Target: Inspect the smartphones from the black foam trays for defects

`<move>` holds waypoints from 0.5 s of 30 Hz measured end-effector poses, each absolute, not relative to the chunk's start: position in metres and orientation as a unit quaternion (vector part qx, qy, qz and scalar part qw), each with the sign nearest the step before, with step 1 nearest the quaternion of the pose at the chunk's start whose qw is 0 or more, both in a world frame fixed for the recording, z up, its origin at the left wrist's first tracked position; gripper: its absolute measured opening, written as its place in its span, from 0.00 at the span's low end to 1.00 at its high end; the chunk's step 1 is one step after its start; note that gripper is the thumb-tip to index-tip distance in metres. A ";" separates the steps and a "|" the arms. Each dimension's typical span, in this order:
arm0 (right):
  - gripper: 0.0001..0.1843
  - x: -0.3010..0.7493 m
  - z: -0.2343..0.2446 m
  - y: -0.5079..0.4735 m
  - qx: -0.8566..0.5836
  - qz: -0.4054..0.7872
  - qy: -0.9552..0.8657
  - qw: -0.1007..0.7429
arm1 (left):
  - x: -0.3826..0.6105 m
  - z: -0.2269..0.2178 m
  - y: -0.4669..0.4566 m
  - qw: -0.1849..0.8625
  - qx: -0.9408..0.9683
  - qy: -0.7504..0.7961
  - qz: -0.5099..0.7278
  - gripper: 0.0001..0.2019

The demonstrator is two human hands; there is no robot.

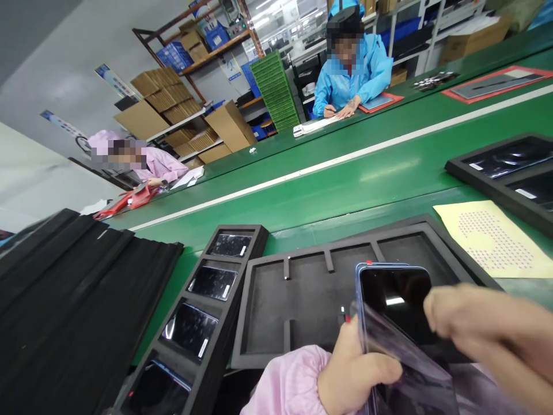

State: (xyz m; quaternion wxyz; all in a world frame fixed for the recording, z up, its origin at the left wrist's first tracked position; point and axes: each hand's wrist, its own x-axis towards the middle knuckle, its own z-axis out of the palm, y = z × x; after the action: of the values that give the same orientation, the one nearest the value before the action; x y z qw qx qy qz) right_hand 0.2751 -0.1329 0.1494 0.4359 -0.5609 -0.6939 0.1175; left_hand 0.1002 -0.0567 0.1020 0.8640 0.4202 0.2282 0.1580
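Head view, nearest first: the left hand, in a pink sleeve, is closed around the lower left edge of a blue-rimmed smartphone with a dark glass screen. It holds the phone tilted up over the near edge of the green bench. A translucent plastic film stands off the lower part of the screen. The right hand is blurred at the film's right side, fingers curled, and I cannot tell whether it grips the film. Just behind the phone lies a wide black foam tray, showing its bare floor between short dividers. Touching its left side is a long narrow black foam tray with four compartments in a row, each holding a dark-screened phone with a small white tab. Farther left is a stack of black foam sheets. To the right, a pale yellow sheet with a dot pattern lies flat. Beyond it, a second black foam tray holds glossy dark screens. Across the bench sit a person in a pink coat and a person in a blue coat, in front of shelves of brown cardboard boxes.
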 end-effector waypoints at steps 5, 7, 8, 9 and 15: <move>0.12 0.288 0.177 -0.090 -0.569 -0.026 -0.723 0.390 | 0.102 0.101 -0.058 0.857 0.444 0.226 0.132 0.19; 0.17 0.292 0.183 -0.081 -0.540 -0.018 -0.779 0.319 | 0.102 0.103 -0.059 0.850 0.454 0.234 0.128 0.20; 0.18 0.294 0.185 -0.080 -0.533 -0.017 -0.796 0.288 | 0.101 0.104 -0.059 0.848 0.457 0.235 0.127 0.20; 0.19 0.295 0.186 -0.079 -0.528 -0.019 -0.807 0.262 | 0.101 0.104 -0.060 0.847 0.459 0.235 0.127 0.20; 0.15 0.297 0.191 -0.079 -0.473 -0.091 -0.861 0.161 | 0.103 0.108 -0.060 0.847 0.465 0.232 0.114 0.17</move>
State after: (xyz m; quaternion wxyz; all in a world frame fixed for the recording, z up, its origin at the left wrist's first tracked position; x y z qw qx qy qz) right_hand 0.2965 -0.0790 0.1915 0.1605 -0.4733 -0.8614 -0.0906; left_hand 0.1028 -0.0599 0.1076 0.8465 0.4655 0.2318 0.1143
